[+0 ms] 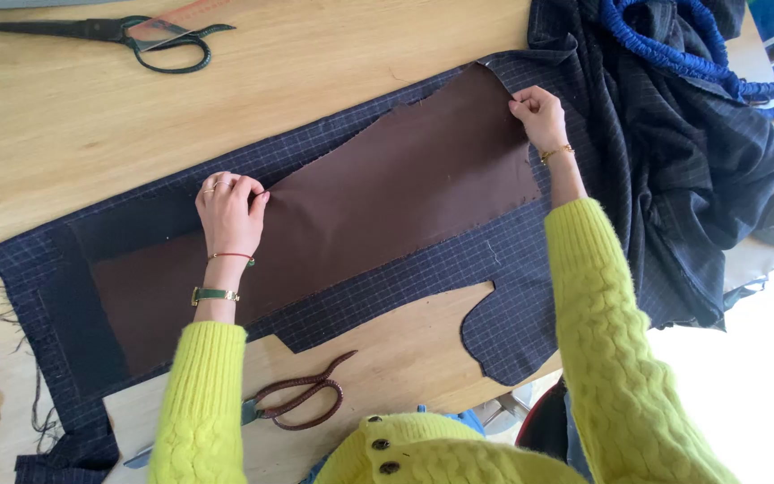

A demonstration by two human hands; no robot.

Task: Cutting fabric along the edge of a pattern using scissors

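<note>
Hands (230, 211) (537, 115) press brown fabric (387, 193).

A person in a yellow cable-knit sweater (602, 358) presses a brown fabric piece (378, 197) flat against dark checked cloth (494, 260) spread on a wooden table (315, 54). The left hand (228, 213), with rings, a red string and a green-strapped watch, lies palm down at the brown piece's centre. The right hand (539, 115), at two o'clock from it, pinches the brown piece's far edge. Black scissors (109, 34) lie at eleven o'clock, partly over a clear ruler (176, 22). Brown-handled shears (302, 399) rest at six o'clock near the sweater. A blue cord (674, 49) crosses bunched dark cloth at one o'clock.
</note>
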